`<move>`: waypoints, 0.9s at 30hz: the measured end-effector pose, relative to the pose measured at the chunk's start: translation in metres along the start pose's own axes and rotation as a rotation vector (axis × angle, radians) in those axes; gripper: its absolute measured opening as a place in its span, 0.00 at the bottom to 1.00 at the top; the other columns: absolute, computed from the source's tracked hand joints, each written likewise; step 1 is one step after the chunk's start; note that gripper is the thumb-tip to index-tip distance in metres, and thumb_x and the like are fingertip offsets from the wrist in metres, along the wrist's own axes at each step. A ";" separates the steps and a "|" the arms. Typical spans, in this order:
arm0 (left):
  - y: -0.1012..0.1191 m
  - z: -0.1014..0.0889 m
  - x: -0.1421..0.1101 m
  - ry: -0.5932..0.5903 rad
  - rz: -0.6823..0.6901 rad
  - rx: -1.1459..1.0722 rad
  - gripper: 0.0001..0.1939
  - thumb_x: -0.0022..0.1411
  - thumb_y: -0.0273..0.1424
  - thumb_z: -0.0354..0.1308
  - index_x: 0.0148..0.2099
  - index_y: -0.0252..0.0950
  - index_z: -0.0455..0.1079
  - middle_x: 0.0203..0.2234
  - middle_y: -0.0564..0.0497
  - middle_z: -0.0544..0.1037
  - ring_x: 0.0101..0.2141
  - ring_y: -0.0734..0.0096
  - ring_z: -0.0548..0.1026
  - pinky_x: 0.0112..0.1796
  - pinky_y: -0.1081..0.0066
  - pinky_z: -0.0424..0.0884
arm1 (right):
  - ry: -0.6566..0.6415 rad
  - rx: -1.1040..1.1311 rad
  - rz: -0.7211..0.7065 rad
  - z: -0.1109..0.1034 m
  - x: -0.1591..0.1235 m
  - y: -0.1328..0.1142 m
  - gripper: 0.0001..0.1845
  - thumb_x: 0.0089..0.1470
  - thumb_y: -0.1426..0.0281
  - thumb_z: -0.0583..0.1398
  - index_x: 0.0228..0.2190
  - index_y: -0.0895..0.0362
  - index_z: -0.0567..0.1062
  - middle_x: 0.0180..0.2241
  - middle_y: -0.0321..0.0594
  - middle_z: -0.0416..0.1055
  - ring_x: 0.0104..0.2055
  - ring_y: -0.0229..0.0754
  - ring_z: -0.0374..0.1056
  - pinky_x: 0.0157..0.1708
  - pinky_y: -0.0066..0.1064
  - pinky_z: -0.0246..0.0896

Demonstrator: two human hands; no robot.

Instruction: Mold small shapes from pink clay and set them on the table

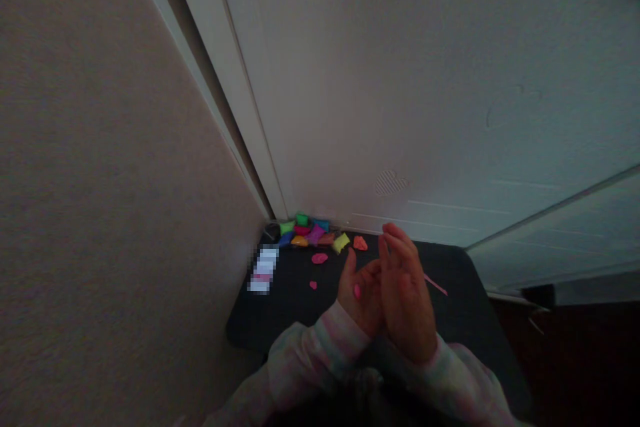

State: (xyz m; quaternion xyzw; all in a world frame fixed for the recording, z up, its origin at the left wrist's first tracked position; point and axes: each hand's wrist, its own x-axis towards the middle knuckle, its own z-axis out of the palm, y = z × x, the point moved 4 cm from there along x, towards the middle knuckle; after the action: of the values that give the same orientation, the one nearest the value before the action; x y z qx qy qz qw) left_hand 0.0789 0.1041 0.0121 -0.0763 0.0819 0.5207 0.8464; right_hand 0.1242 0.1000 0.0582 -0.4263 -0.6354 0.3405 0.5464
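Above the dark table, my left hand (361, 297) is cupped with its thumb raised. A small pink piece of modelling clay (357, 291) rests in its palm. My right hand (407, 300) is flat with fingers stretched out, its edge against the left hand's fingers; nothing shows in it. On the table beyond lie a flattened pink clay piece (319, 258) and a smaller pink bit (313, 285). An orange clay lump (360, 243) sits farther back, and a thin pink strip (436, 284) extends from behind my right hand.
Several coloured clay packets (315, 235) are heaped at the table's back left, with a yellow packet (341, 243) beside them. A blurred-out bright rectangle (263, 269) is at the left. The dark table (290, 310) stands against a pale panel (350, 113) and a wall (125, 180).
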 end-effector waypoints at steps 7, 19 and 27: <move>0.012 -0.018 0.007 0.174 0.042 0.125 0.34 0.59 0.48 0.34 0.28 0.27 0.72 0.20 0.43 0.76 0.25 0.64 0.74 0.40 0.62 0.63 | -0.238 -0.324 0.001 0.000 -0.024 0.010 0.09 0.46 0.71 0.59 0.34 0.55 0.70 0.33 0.41 0.71 0.36 0.44 0.67 0.36 0.36 0.63; 0.018 -0.009 -0.003 0.199 0.134 0.176 0.33 0.56 0.51 0.39 0.28 0.26 0.73 0.20 0.42 0.76 0.29 0.61 0.75 0.43 0.62 0.61 | -0.301 -0.170 0.144 -0.005 -0.027 0.019 0.08 0.50 0.72 0.56 0.34 0.55 0.72 0.34 0.39 0.74 0.38 0.41 0.69 0.39 0.33 0.63; 0.023 0.009 -0.007 0.016 0.161 0.074 0.32 0.57 0.51 0.35 0.38 0.32 0.72 0.33 0.43 0.78 0.41 0.60 0.73 0.46 0.62 0.61 | 0.105 0.218 0.318 -0.014 -0.039 0.039 0.29 0.47 0.65 0.58 0.51 0.47 0.56 0.46 0.43 0.64 0.47 0.44 0.63 0.39 0.39 0.63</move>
State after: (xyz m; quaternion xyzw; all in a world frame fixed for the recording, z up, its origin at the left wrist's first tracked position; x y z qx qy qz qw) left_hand 0.0555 0.1099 0.0213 -0.0422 0.1139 0.5828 0.8035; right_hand 0.1459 0.0795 0.0092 -0.4768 -0.4899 0.4668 0.5610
